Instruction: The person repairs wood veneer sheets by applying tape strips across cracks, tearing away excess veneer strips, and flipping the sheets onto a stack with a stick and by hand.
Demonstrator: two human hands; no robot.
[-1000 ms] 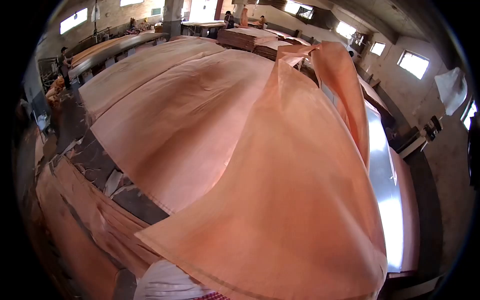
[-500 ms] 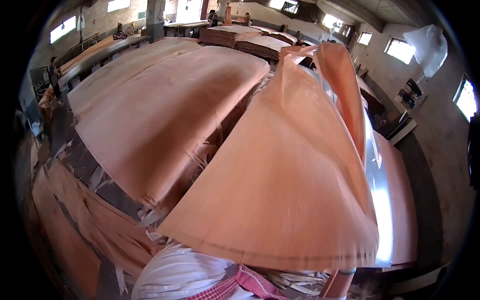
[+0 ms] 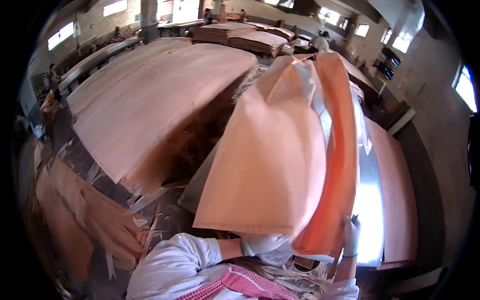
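A large, thin orange-brown wood veneer sheet [image 3: 265, 165] hangs raised and folded in front of me, a darker orange fold along its right side. My left hand [image 3: 262, 243], in a pale glove, is under its front edge; the fingers are partly hidden, and the sheet's folds draw down to the hand. My right hand [image 3: 351, 235], also gloved, is closed on the sheet's right edge near the lower corner. Something small and dark shows at its fingertips, too small to name. Beneath and right of the sheet lies a shiny metal-like plate [image 3: 369, 210].
A broad veneer stack [image 3: 160, 100] with ragged edges stands on the left. Torn veneer pieces [image 3: 85, 215] lie at the lower left. More stacks [image 3: 225, 32] stand behind, and another veneer surface [image 3: 395, 200] lies right of the plate. A person [image 3: 320, 42] is at the far end.
The sheet's wide front edge has narrowed and swung up, its right side folding over. My left hand has come into view beneath it. My right hand now shows at the right edge.
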